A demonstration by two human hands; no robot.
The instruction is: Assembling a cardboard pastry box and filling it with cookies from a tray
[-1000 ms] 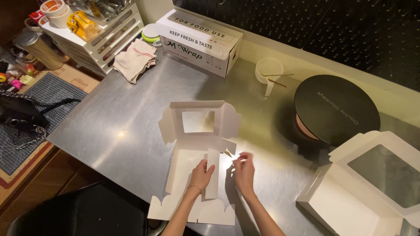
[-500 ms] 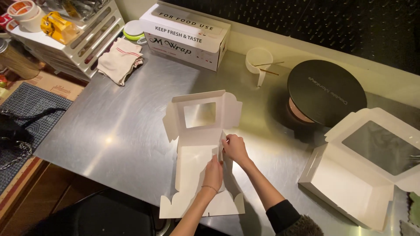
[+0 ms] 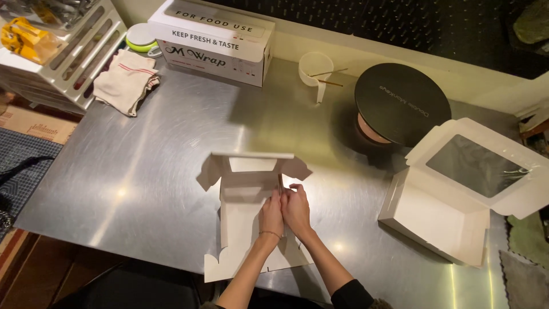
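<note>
At the lower centre of the frame, the left hand (image 3: 272, 216) and right hand (image 3: 296, 209) sit side by side with fingers pinched on the raised right side flap of a half-folded white windowed cardboard box (image 3: 243, 220) lying on the steel table (image 3: 160, 149), its lid panel standing up behind.

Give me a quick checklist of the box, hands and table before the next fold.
1. Both hands on the right side wall: ok; left hand and right hand meet there.
2. Windowed lid raised at the far end of the flat white box: ok.
3. Left wall folded up: ok.
4. Corner tab tucked: cannot tell, hands hide it.
5. Steel table beside the box bare: ok.
6. Finished box apart: ok.
</note>
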